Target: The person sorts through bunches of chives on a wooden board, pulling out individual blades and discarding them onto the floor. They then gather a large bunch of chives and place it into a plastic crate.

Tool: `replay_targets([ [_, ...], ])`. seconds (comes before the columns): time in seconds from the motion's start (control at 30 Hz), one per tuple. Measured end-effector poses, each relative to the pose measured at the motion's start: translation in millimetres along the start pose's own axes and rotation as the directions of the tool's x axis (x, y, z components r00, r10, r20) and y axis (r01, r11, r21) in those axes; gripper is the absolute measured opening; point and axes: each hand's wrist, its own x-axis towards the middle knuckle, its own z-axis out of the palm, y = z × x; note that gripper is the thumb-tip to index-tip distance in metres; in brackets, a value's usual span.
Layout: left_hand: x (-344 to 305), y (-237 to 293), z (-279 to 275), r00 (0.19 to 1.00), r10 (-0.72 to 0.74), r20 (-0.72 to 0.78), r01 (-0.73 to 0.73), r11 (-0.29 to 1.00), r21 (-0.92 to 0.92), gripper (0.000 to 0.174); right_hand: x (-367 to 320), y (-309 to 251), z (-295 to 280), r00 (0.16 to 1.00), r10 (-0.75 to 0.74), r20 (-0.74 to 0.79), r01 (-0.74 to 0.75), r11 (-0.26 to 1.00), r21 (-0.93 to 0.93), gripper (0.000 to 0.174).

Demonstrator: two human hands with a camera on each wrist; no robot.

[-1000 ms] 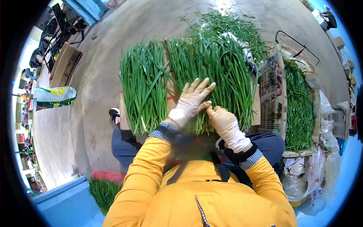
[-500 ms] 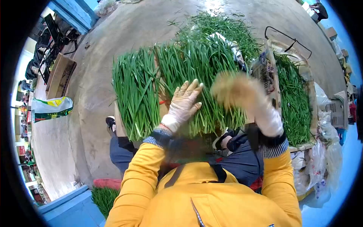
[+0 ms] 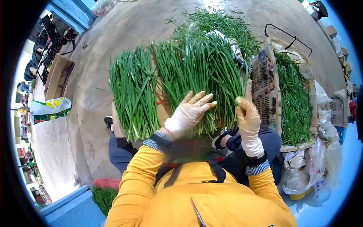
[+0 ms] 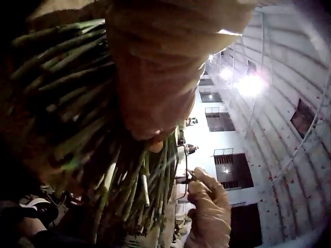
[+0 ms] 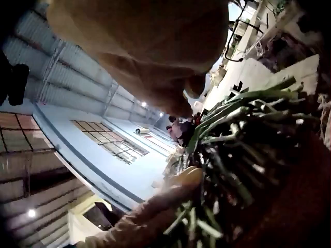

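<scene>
Fingers (image 3: 204,99) of left hand (image 3: 188,115) across stalks (image 3: 206,70)

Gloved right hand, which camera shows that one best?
The head view: it shows the gloved right hand from wrist to curled fingers, well lit, near the garlic chives. The left wrist view catches it at the bottom edge, partly cut off; the right wrist view has only a dark, close part along the top.

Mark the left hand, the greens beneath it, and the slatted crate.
Left hand (image 3: 187,116), head view: back of the hand.
Greens (image 3: 202,75), head view: leaves beyond the hand.
Slatted crate (image 3: 267,112), head view: side wall nearest the greens.
</scene>
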Motion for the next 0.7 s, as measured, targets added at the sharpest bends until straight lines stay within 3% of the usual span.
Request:
replay_targets([
  [0.03, -2, 0, -2, 1.000, -0.008, -0.002, 0.008, 1.000, -0.008, 0.055, -7, 6, 3, 0.999, 0.023, -0.024, -0.016, 0.965, 0.261, 0.040],
  [0.07, -5, -1, -1, 1.000, -0.016, -0.005, 0.015, 1.000, -0.018, 0.058, -4, -16, 1, 0.987, 0.092, -0.131, -0.055, 0.963, 0.263, 0.016],
  [0.1, -6, -3, -1, 1.000, -0.014, -0.006, 0.014, 1.000, -0.019, 0.058, -3, -19, -1, 0.987, 0.091, -0.133, -0.054, 0.964, 0.261, 0.016],
  [0.17, -8, -6, -1, 1.000, -0.020, 0.012, 0.021, 0.998, -0.054, 0.058, -1, -23, -3, 0.995, 0.095, -0.033, -0.093, 0.994, 0.056, 0.013],
  [0.23, -10, -7, -1, 1.000, -0.024, 0.012, 0.025, 0.998, -0.063, 0.056, 4, -30, 6, 0.902, 0.276, 0.333, -0.250, 0.961, -0.118, 0.040],
  [0.3, -9, -8, 1, 0.999, -0.038, 0.004, 0.038, 0.996, -0.076, 0.052, 14, -41, 24, 0.769, 0.387, 0.509, -0.277, 0.919, -0.281, 0.048],
  [0.37, -10, -10, 4, 0.999, -0.032, -0.015, 0.031, 0.997, -0.077, 0.050, 10, -37, 43, 0.784, 0.336, 0.523, -0.273, 0.942, -0.195, 0.050],
  [0.43, -11, -9, 5, 0.996, -0.089, 0.018, 0.091, 0.979, -0.180, 0.052, 2, -33, 55, 0.806, 0.309, 0.504, -0.236, 0.950, -0.205, 0.040],
  [0.5, -13, -8, 1, 0.995, -0.102, 0.013, 0.102, 0.968, -0.227, 0.053, -5, -33, 57, 0.958, 0.126, 0.256, -0.105, 0.990, -0.096, 0.029],
  [0.53, -12, -8, 2, 0.995, -0.097, 0.015, 0.098, 0.972, -0.212, 0.055, -8, -32, 56, 0.965, 0.107, 0.238, -0.085, 0.991, -0.100, 0.017],
  [0.57, -10, -8, 2, 0.996, -0.088, 0.015, 0.089, 0.976, -0.197, 0.057, -9, -36, 52, 0.966, 0.107, 0.236, -0.085, 0.991, -0.104, 0.017],
  [0.63, -6, -7, 1, 0.995, -0.094, 0.034, 0.098, 0.982, -0.162, 0.060, -12, -46, 42, 0.990, -0.108, 0.088, 0.098, 0.989, 0.107, 0.012],
  [0.67, -6, -6, 0, 0.997, -0.070, 0.019, 0.072, 0.990, -0.118, 0.061, -15, -58, 32, 0.962, -0.228, 0.150, 0.194, 0.958, 0.211, 0.007],
  [0.7, -7, -6, 0, 0.999, -0.046, 0.007, 0.047, 0.996, -0.074, 0.062, -19, -69, 20, 0.838, -0.438, 0.326, 0.449, 0.893, 0.046, 0.010],
])
